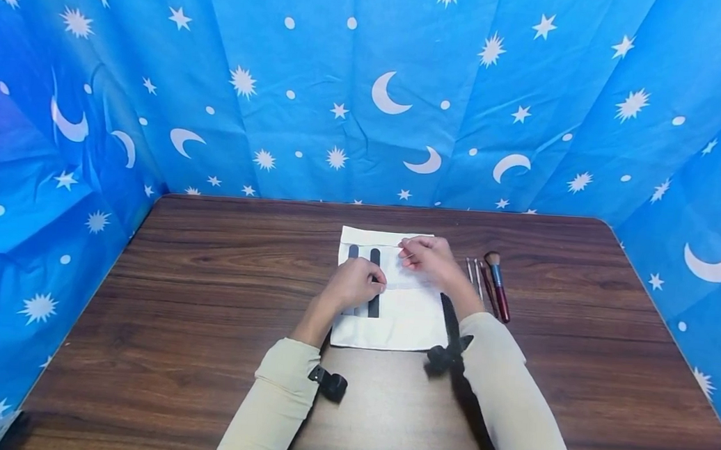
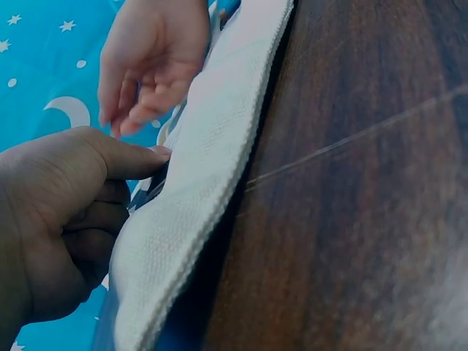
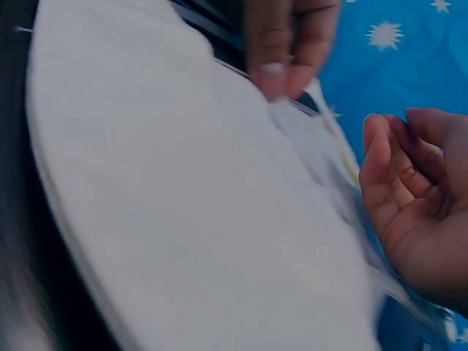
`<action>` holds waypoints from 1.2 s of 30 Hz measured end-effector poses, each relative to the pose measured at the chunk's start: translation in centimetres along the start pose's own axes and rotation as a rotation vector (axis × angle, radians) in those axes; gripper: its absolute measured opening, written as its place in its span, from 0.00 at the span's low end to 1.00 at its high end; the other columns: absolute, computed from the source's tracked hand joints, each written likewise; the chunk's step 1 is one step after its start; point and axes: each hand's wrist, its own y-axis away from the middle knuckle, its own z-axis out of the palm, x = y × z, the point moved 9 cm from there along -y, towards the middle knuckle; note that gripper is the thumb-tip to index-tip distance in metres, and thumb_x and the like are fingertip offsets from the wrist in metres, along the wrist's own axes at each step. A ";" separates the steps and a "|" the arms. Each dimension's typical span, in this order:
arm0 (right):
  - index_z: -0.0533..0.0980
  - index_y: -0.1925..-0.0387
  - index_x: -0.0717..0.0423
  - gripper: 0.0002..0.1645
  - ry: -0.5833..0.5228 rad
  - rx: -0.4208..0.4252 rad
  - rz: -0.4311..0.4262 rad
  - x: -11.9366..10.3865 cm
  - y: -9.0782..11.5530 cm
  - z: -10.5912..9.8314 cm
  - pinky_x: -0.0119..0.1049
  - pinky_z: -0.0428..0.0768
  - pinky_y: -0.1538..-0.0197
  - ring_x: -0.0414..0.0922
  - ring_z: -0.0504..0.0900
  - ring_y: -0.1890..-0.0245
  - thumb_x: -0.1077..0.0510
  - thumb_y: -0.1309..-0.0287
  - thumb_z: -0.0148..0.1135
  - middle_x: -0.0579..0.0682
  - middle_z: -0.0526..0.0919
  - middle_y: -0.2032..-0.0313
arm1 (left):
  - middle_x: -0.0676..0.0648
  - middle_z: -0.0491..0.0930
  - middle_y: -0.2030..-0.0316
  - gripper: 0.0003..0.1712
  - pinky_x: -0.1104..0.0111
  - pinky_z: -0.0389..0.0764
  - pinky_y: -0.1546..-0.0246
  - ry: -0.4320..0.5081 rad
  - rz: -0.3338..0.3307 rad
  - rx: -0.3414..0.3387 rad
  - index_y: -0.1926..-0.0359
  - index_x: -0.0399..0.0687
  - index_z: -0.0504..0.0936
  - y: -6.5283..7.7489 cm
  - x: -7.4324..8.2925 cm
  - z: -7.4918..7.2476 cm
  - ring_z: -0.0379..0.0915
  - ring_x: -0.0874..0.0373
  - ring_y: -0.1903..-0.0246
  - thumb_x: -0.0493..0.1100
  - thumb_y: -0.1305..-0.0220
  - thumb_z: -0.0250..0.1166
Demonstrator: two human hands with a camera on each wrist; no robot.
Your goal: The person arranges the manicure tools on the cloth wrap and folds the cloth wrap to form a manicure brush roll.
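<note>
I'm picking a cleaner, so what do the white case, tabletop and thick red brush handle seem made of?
White case: probably matte fabric; a weave shows. Tabletop: wood or laminate, slightly glossy, with brown grain. Brush handle: looks shiny, perhaps painted wood or plastic.

Pale cream sleeves [image 1: 514, 399], lightly creased, a small black camera [image 1: 334, 388] worn near each cuff [image 1: 293, 361]

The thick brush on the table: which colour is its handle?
The handle is dark red, clearest in the head view.

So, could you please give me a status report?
Left hand touching the open white fabric pouch. Right hand above it, grips unclear. Makeup brush to the right, not obstructing.
</note>
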 end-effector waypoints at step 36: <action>0.79 0.54 0.68 0.30 0.844 0.301 0.308 0.6 10.9 -16.6 0.45 0.74 0.62 0.54 0.76 0.63 0.41 0.30 0.58 0.57 0.82 0.67 | 0.59 0.69 0.88 0.07 0.75 0.65 0.78 0.051 0.016 0.026 0.66 0.48 0.89 0.6 -0.3 0.3 0.60 0.66 0.85 0.38 0.33 0.65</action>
